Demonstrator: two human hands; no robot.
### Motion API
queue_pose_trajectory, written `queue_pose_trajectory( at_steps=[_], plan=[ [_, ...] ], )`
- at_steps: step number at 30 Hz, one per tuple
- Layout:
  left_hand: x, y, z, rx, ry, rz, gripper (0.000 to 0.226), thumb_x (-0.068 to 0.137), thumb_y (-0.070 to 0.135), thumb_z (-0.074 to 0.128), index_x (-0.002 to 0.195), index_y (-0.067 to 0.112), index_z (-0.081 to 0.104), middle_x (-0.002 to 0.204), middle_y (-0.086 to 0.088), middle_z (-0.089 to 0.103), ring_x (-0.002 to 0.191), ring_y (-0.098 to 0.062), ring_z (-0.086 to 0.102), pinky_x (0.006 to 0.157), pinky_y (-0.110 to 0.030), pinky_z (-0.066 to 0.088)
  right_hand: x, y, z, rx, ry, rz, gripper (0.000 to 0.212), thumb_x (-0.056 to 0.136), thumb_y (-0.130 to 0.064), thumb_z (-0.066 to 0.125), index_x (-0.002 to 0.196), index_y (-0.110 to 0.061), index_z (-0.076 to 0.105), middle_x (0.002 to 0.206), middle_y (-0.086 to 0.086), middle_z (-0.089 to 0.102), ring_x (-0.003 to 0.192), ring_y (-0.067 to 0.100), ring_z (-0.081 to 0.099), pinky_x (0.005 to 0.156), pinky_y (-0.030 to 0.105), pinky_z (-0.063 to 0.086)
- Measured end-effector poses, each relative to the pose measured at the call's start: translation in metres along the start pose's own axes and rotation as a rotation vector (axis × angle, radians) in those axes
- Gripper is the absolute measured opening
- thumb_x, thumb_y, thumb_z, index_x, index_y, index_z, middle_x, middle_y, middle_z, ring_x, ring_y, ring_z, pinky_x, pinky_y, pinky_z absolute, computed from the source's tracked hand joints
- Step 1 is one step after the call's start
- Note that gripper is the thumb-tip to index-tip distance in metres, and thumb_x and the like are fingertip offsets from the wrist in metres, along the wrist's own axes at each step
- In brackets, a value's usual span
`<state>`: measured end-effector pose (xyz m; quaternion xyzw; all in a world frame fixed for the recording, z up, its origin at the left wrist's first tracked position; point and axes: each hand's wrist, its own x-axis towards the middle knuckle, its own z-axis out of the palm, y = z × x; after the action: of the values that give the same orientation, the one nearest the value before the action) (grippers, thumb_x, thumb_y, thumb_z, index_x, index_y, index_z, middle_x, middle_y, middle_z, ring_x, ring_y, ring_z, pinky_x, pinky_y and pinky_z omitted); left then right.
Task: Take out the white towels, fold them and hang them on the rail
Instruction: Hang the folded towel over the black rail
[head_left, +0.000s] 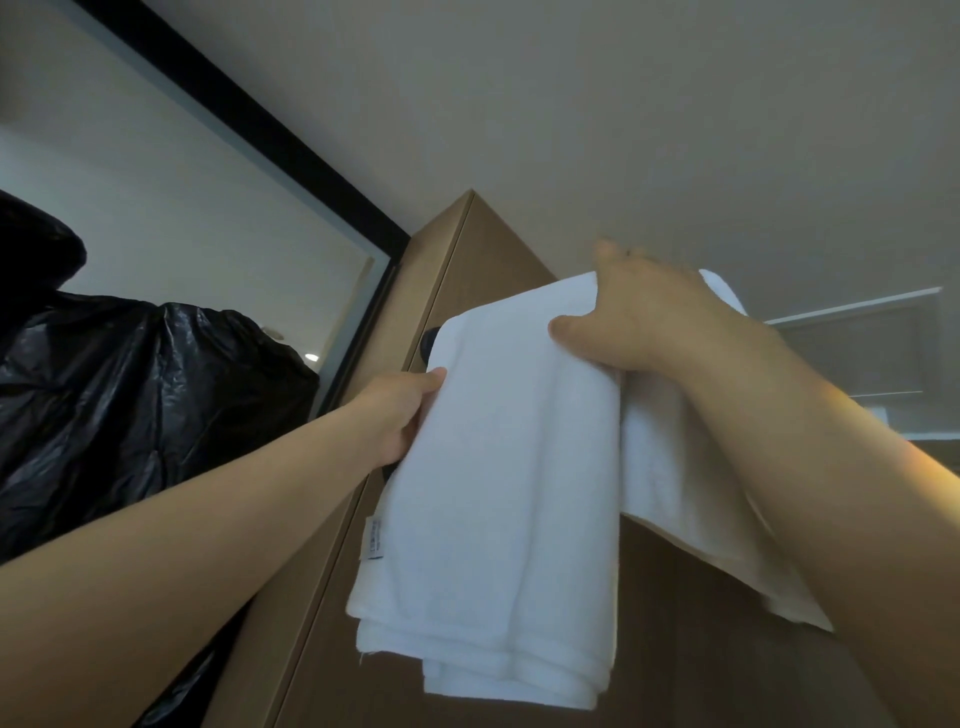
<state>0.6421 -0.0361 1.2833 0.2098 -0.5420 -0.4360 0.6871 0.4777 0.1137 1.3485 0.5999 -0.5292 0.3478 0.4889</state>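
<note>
- Left hand (400, 415) pinched the folded white towel (509, 467) at its left edge.
- Right hand (639, 317) gripped its top, seemingly over a rail.
- Black plastic bag (130, 389) stood left, contents unseen.

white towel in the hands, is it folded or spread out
Folded. The white towel shows stacked layers along its bottom edge; the left hand and right hand hold it.

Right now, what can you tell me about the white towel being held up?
The white towel looks like soft terry cloth, folded into several layers, hems stacked at its lower end, a small label on its left edge. It hangs down in front of a brown panel. The left-hand grip pinches its left edge; the right-hand grip clasps its top fold. A duller layer hangs behind, on the right.
</note>
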Motion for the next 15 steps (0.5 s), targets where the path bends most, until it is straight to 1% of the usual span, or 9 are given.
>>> queue_pose_trajectory(
  at_steps=[2,3,5,7,8,10,12,13,15],
  plan=[
    [0.0,-0.001,0.001,0.002,0.028,0.008,0.031,0.096,0.026,0.06,0.115,0.002,0.065,0.11,-0.013,0.071,0.094,-0.03,0.067,0.078,-0.037,0.054,-0.021,-0.003,0.003,-0.006,0.104,-0.026,0.088,0.08,-0.056,0.059,0.15,-0.021,0.02,0.135,0.015,0.046,0.128,0.035,0.042,0.096,0.042,0.037],
    [0.0,-0.001,0.0,0.006,0.04,0.014,0.03,0.095,0.026,0.061,0.112,0.002,0.066,0.107,-0.013,0.071,0.089,-0.029,0.067,0.074,-0.035,0.054,-0.032,-0.005,0.005,0.004,0.15,-0.042,0.091,0.077,-0.061,0.059,0.15,-0.024,0.02,0.131,0.013,0.05,0.123,0.033,0.046,0.09,0.041,0.04],
    [0.002,0.0,-0.001,0.018,0.067,0.037,0.027,0.094,0.027,0.064,0.105,0.003,0.068,0.099,-0.012,0.072,0.08,-0.027,0.067,0.071,-0.032,0.053,-0.043,-0.007,0.009,0.103,0.147,-0.046,0.083,0.079,-0.058,0.06,0.146,-0.021,0.027,0.116,0.008,0.06,0.103,0.027,0.056,0.078,0.035,0.045],
    [0.004,0.002,0.0,0.021,0.101,0.067,0.022,0.092,0.026,0.066,0.093,0.005,0.069,0.087,-0.008,0.072,0.072,-0.024,0.066,0.066,-0.03,0.053,-0.037,-0.004,0.014,0.229,0.082,-0.032,0.067,0.085,-0.04,0.062,0.141,-0.015,0.035,0.107,0.006,0.064,0.09,0.023,0.057,0.08,0.036,0.05],
    [0.004,0.003,0.0,0.018,0.122,0.081,0.02,0.091,0.026,0.067,0.087,0.007,0.068,0.082,-0.007,0.071,0.069,-0.022,0.065,0.062,-0.028,0.051,-0.032,-0.001,0.016,0.278,0.065,-0.028,0.059,0.087,-0.03,0.062,0.139,-0.014,0.038,0.108,0.006,0.065,0.091,0.022,0.057,0.082,0.036,0.05],
    [0.006,0.006,0.001,0.016,0.169,0.103,0.02,0.091,0.026,0.067,0.079,0.01,0.064,0.08,-0.005,0.069,0.07,-0.022,0.064,0.064,-0.028,0.051,-0.023,0.001,0.018,0.361,0.081,-0.034,0.053,0.088,-0.016,0.06,0.138,-0.016,0.043,0.122,0.005,0.061,0.105,0.022,0.055,0.086,0.03,0.044],
    [0.01,0.01,0.003,0.028,0.213,0.126,0.022,0.09,0.027,0.067,0.078,0.011,0.061,0.087,-0.007,0.069,0.08,-0.026,0.064,0.078,-0.034,0.054,-0.015,0.005,0.021,0.401,0.125,-0.055,0.054,0.088,-0.015,0.06,0.14,-0.022,0.046,0.134,0.001,0.056,0.121,0.02,0.05,0.087,0.023,0.035],
    [0.013,0.012,0.004,0.036,0.236,0.146,0.023,0.09,0.028,0.067,0.077,0.01,0.06,0.09,-0.008,0.068,0.085,-0.028,0.063,0.085,-0.037,0.053,-0.011,0.007,0.022,0.403,0.151,-0.071,0.055,0.088,-0.017,0.061,0.141,-0.023,0.047,0.136,0.0,0.055,0.125,0.02,0.049,0.089,0.023,0.034],
    [0.019,0.018,0.007,0.073,0.286,0.232,0.024,0.09,0.027,0.066,0.08,0.006,0.061,0.09,-0.009,0.064,0.084,-0.026,0.058,0.087,-0.037,0.049,-0.005,0.01,0.023,0.397,0.204,-0.102,0.054,0.088,-0.02,0.062,0.14,-0.023,0.048,0.136,-0.001,0.056,0.127,0.02,0.048,0.093,0.026,0.034]
  ],
)
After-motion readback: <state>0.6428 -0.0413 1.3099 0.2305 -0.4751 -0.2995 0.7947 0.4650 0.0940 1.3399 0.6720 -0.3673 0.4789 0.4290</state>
